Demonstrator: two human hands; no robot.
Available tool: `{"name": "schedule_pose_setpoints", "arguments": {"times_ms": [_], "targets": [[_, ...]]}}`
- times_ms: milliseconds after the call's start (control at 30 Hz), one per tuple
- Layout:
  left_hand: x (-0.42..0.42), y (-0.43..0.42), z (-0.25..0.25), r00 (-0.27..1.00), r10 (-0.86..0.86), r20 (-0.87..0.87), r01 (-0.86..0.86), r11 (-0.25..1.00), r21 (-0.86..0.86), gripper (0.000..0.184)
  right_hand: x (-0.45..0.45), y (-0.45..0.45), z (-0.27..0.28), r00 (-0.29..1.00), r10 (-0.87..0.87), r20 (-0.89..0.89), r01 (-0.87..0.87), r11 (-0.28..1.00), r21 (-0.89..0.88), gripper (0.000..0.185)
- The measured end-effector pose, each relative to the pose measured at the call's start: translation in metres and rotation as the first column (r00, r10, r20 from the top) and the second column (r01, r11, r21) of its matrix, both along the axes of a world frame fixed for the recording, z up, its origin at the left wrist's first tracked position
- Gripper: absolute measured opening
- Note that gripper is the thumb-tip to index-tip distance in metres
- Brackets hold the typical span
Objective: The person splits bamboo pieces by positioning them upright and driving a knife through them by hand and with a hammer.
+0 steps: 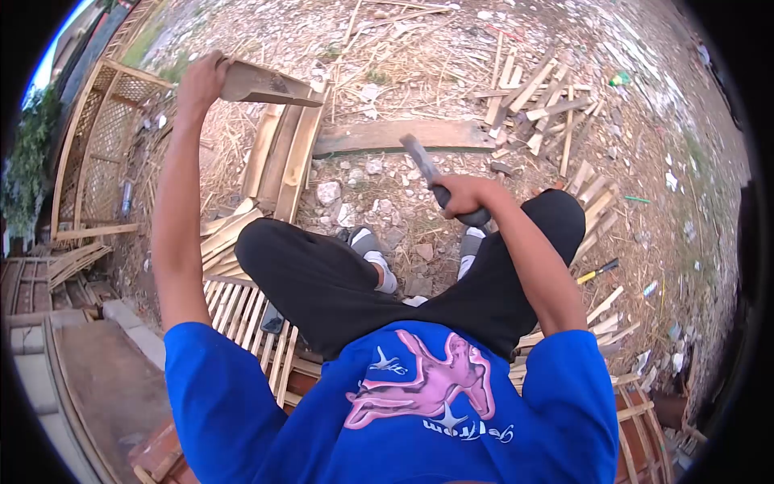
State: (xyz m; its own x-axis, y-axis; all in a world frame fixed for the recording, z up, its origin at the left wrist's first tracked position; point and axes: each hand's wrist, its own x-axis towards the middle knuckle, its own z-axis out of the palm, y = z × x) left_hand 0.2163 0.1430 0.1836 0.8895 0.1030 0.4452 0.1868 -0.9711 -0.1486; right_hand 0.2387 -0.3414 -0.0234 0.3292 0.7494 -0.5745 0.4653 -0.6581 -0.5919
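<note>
My left hand [203, 79], raised at the upper left, is closed around the end of a half-round split bamboo piece [270, 86]. Its other end reaches over several longer bamboo halves [282, 153] lying on the ground. In front of my knees, my right hand [466, 196] is wrapped around the dark handle of a broad-bladed knife [419, 159]. The blade points up and to the left, apart from the bamboo. Just beyond it, a long wooden board [387, 137] lies crosswise on the ground.
A heap of split bamboo pieces [548, 97] lies at the upper right. A yellow-handled tool [597, 272] rests right of my knee. Bamboo slats [242, 310] with a dark flat object [272, 319] are by my left thigh. A lattice frame [101, 145] stands far left. Stones [329, 192] lie near my feet.
</note>
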Motion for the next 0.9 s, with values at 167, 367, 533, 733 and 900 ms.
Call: {"name": "schedule_pose_setpoints", "arguments": {"times_ms": [167, 367, 533, 733, 900], "targets": [[0.009, -0.017, 0.044, 0.994, 0.068, -0.089, -0.070, 0.997, -0.025, 0.040, -0.020, -0.035, -0.053, 0.998, -0.011, -0.065, -0.001, 0.984, -0.178, 0.084], [0.013, -0.053, 0.054, 0.981, 0.056, -0.183, -0.075, 0.992, -0.099, 0.042, -0.022, -0.035, -0.048, 0.992, -0.114, 0.052, 0.123, 0.967, -0.225, 0.087], [0.032, -0.100, 0.054, 0.846, -0.475, -0.241, 0.489, 0.872, -0.003, 0.033, -0.017, -0.034, -0.064, 0.995, -0.083, 0.063, 0.101, 0.920, -0.379, 0.088], [0.071, -0.152, 0.023, 0.759, -0.573, -0.309, 0.610, 0.792, 0.028, 0.024, -0.021, -0.045, -0.067, 0.973, -0.078, 0.219, 0.151, 0.928, -0.342, 0.055], [0.097, -0.201, -0.007, 0.745, -0.537, -0.395, 0.620, 0.777, 0.114, 0.022, -0.020, -0.053, -0.090, 0.969, -0.118, 0.218, 0.194, 0.906, -0.376, 0.054]]}}
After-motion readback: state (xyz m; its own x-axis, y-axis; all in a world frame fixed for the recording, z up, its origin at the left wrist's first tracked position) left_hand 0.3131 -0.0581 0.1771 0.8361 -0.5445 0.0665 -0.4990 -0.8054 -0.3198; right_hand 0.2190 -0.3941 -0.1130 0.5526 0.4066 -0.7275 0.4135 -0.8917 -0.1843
